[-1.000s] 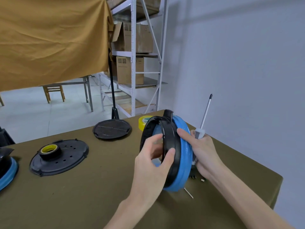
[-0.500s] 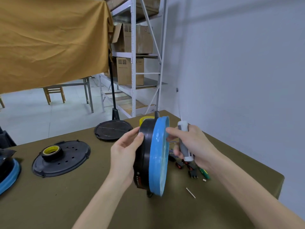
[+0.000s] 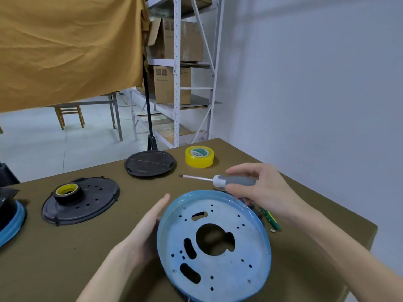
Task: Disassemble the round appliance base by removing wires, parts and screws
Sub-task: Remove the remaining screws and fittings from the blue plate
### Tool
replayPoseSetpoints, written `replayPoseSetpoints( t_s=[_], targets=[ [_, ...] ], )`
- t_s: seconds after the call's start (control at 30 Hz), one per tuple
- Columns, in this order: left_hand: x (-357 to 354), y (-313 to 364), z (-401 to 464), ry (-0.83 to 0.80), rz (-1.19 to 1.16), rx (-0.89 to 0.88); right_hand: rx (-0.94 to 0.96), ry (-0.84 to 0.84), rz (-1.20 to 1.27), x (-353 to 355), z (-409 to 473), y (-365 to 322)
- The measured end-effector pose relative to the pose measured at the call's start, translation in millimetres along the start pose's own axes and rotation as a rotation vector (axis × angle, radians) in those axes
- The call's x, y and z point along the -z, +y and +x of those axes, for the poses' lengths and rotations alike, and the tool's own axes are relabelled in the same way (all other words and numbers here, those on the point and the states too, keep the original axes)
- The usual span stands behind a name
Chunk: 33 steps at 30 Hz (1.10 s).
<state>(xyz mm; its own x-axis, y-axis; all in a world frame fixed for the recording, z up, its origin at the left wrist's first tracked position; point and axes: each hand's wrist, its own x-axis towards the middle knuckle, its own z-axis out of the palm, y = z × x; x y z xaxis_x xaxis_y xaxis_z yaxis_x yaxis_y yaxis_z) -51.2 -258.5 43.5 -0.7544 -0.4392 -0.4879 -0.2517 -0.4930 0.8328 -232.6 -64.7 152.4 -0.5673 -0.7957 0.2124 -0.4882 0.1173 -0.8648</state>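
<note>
Nearby, yellow tape roll (image 3: 199, 156), black covers (image 3: 150, 163), table (image 3: 65, 247), shelving (image 3: 177, 62) beyond

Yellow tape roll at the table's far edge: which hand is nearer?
Right. The right hand holds the screwdriver just below the yellow tape roll; the left hand sits lower-left.

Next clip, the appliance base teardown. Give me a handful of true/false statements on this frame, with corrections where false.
1. The right hand grips a grey-handled screwdriver. True.
2. The screwdriver tip is seated in a hole of the blue round base. False: it points left, above the table, clear of the base.
3. The left hand rests with straight fingers against the base's left rim. True.
4. The yellow tape roll sits on the small black round cover. False: it stands on the table beside the cover.
</note>
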Motion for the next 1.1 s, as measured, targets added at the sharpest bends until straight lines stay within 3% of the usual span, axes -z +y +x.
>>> replayPoseSetpoints(
  t_s=[0.1, 0.27, 0.6, 1.1],
  targets=[
    [5, 7, -3, -0.060, 0.126, -0.020, 0.078, 0.166, 0.123, -1, 7, 7],
    [12, 14, -7, -0.076, 0.248, -0.044, 0.168, 0.267, 0.226, -22, 25, 13],
    [-1, 4, 2, -0.060, 0.274, -0.083, 0.203, 0.069, 0.628, -85, 61, -1],
    [3, -1, 13, -0.083, 0.312, -0.087, 0.245, 0.066, 0.626, -101, 69, 11]
  ],
)
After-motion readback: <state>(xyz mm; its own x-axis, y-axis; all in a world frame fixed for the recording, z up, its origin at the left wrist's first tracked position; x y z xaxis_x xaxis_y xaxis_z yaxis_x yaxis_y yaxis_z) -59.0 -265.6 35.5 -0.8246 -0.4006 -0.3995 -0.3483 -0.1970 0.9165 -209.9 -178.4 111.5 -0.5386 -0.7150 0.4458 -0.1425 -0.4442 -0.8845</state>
